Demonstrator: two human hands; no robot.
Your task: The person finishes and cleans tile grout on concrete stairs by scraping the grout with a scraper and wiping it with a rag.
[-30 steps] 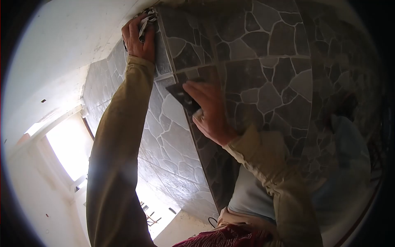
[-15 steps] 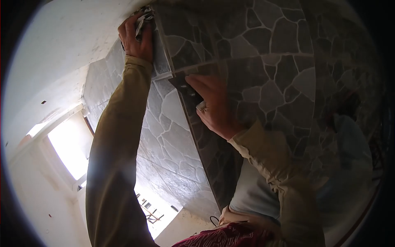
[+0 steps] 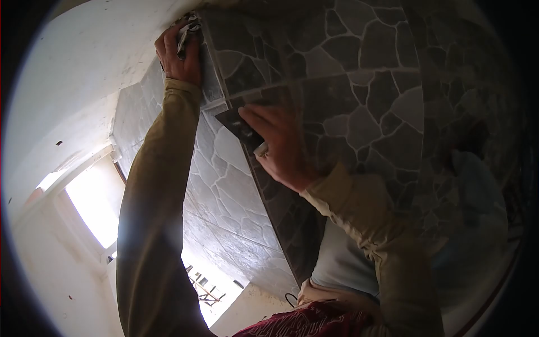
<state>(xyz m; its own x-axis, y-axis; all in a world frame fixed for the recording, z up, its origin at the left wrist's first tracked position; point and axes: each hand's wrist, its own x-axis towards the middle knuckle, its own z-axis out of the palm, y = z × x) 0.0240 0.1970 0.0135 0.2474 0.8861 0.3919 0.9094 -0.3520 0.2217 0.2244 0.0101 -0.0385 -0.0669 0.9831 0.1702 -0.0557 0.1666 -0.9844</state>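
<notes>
My left hand (image 3: 178, 55) is up at the top of the tiled wall (image 3: 359, 112), fingers curled tight round a crumpled rag (image 3: 187, 31) that I press against the corner where the stone-pattern tiles meet the white plaster (image 3: 84, 67). My right hand (image 3: 281, 147) sits lower and just to the right, closed on a dark flat scraper (image 3: 238, 126) whose blade lies against the tile face along the pale grout line at the corner edge; the handle end shows pale under my thumb. The 2 hands are near each other but not touching, both on the same corner of the wall. Both sleeves are tan. Far to the left a bright window opening (image 3: 92, 208) glares, with some thin sticks (image 3: 205, 289) near the bottom of the frame.
</notes>
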